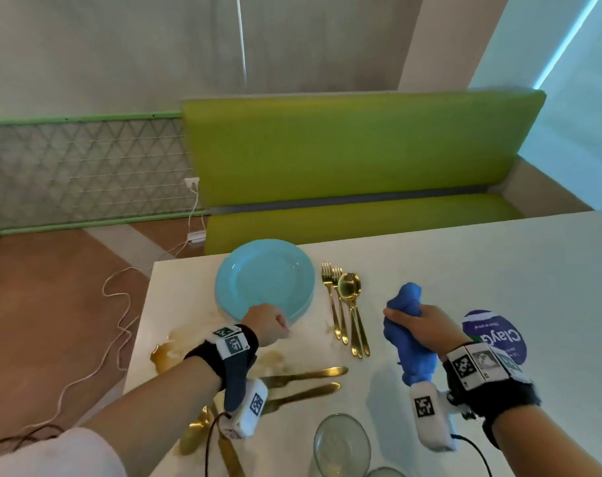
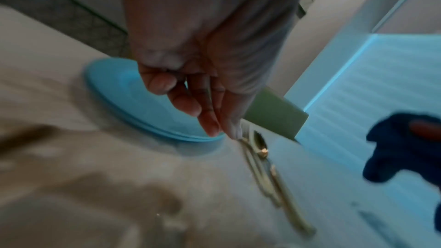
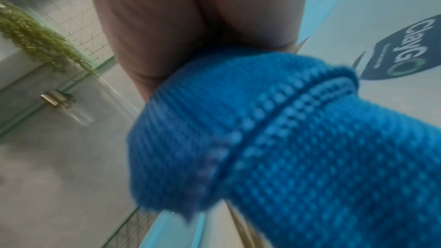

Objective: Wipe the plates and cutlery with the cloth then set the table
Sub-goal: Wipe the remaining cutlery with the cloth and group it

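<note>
Light blue plates lie stacked near the table's far left corner. My left hand hovers at their near rim; in the left wrist view the left hand hangs with relaxed fingers over the plates, holding nothing. Gold forks and spoons lie in a row right of the plates, also seen as the cutlery. Two gold knives lie nearer me. My right hand grips a bunched blue cloth above the table; the cloth fills the right wrist view.
A brown spill wets the white table by its left edge. Clear glasses stand at the near edge. A purple round sticker lies right of my right hand. A green bench runs behind the table.
</note>
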`<action>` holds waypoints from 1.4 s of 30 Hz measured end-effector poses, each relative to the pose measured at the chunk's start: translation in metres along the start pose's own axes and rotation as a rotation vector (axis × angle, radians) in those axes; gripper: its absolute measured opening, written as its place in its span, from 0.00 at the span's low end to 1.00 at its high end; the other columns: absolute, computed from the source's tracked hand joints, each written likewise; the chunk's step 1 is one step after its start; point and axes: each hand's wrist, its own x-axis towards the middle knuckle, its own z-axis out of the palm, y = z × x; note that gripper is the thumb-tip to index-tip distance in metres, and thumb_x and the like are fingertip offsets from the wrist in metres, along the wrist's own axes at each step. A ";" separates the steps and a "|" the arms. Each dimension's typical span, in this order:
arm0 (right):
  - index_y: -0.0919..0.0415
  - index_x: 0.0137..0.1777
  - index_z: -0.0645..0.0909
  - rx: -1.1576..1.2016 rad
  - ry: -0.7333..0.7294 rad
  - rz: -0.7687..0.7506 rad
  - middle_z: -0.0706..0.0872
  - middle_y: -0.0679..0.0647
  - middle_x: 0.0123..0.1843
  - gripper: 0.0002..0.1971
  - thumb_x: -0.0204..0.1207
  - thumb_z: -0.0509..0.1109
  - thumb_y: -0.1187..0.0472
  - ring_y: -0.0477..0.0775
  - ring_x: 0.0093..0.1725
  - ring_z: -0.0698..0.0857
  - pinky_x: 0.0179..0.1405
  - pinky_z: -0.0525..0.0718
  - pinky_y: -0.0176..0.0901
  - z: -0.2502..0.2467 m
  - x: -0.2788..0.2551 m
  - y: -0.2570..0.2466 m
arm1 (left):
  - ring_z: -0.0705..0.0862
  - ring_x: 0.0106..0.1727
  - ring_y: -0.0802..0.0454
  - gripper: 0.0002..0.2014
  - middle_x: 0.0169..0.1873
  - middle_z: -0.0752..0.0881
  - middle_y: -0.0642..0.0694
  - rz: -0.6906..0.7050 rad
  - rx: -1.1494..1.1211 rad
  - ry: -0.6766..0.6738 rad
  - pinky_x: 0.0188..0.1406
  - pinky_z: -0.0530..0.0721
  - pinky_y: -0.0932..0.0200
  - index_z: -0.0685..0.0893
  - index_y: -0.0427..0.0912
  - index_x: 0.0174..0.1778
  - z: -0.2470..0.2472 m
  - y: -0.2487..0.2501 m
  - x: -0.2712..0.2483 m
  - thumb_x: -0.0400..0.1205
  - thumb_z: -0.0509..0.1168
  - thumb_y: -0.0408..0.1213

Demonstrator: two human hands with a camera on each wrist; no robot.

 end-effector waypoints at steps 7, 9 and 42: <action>0.58 0.48 0.81 -0.034 -0.090 -0.088 0.85 0.59 0.52 0.14 0.78 0.65 0.47 0.57 0.57 0.81 0.56 0.73 0.43 0.030 -0.008 -0.029 | 0.80 0.50 0.52 0.05 0.48 0.85 0.50 -0.053 0.274 0.001 0.49 0.78 0.61 0.85 0.46 0.48 0.026 -0.071 -0.048 0.77 0.69 0.36; 0.60 0.54 0.82 -0.070 -0.102 -0.097 0.85 0.59 0.54 0.18 0.77 0.65 0.46 0.58 0.58 0.82 0.58 0.74 0.43 0.036 -0.010 -0.030 | 0.82 0.56 0.48 0.10 0.55 0.85 0.46 -0.077 0.297 0.052 0.53 0.80 0.58 0.85 0.47 0.53 0.031 -0.079 -0.050 0.76 0.68 0.36; 0.63 0.50 0.81 -0.116 -0.113 -0.045 0.84 0.59 0.50 0.18 0.78 0.65 0.46 0.55 0.52 0.80 0.52 0.73 0.41 0.050 -0.018 -0.030 | 0.70 0.68 0.44 0.14 0.63 0.81 0.43 0.430 1.014 -0.148 0.67 0.71 0.50 0.82 0.45 0.64 -0.007 -0.129 -0.058 0.84 0.58 0.33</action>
